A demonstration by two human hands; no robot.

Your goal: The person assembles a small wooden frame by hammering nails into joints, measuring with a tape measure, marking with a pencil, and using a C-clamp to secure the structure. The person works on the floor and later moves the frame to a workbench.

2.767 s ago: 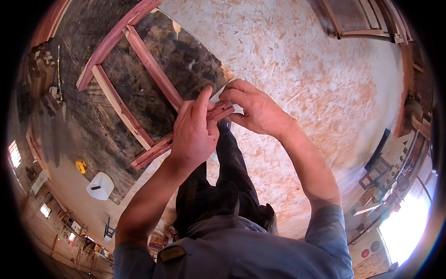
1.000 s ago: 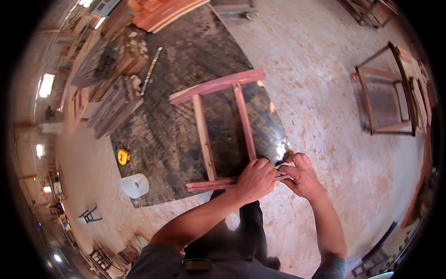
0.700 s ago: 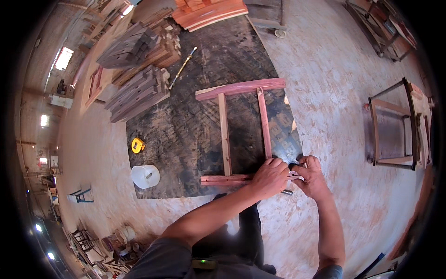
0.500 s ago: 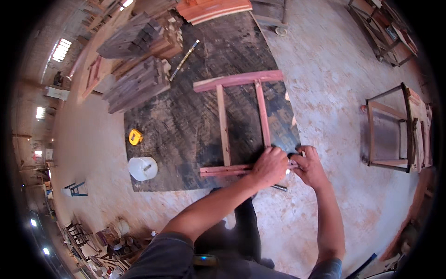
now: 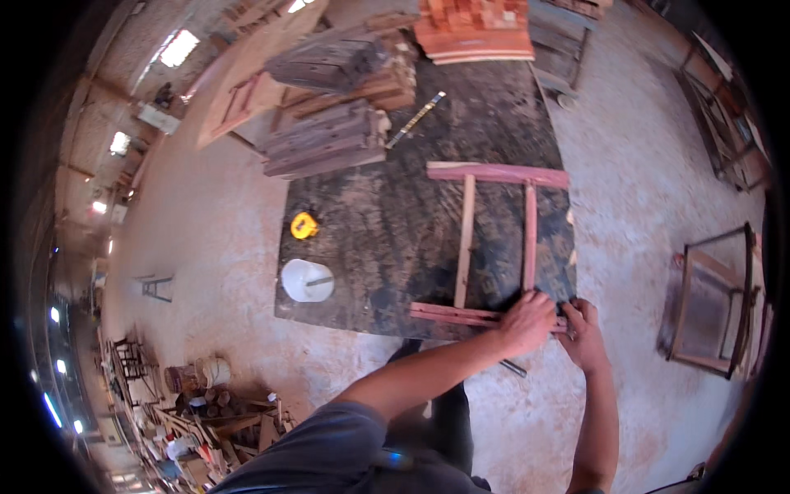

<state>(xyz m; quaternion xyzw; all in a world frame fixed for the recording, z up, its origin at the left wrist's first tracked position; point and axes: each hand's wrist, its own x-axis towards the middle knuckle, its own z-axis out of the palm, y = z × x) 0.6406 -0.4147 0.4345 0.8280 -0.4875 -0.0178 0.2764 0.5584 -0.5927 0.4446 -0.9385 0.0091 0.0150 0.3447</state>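
Note:
A reddish wooden frame (image 5: 531, 235) lies on the dark tabletop, two long rails joined by two crosspieces. My left hand (image 5: 529, 323) is closed around the right part of its near rail (image 5: 448, 314), beside the foot of the right crosspiece. At that rail's right end is my right hand (image 5: 586, 336), fingers bent and pinched together; whatever small thing they hold is too hidden to name. A dark rod-like handle (image 5: 514, 368) pokes out below my left hand past the table's near edge.
On the table (image 5: 362, 272) are a white tub (image 5: 298, 284) with a stick in it, a yellow tape measure (image 5: 304, 225) and a long marked strip (image 5: 415, 120). Grey-brown boards (image 5: 325, 136) and orange wood pieces (image 5: 476, 29) are stacked behind. A table frame (image 5: 716, 288) stands at right.
My view has swung, so the table and frame appear farther right. Both hands stay at the near rail's right end, with the right fingers slightly shifted.

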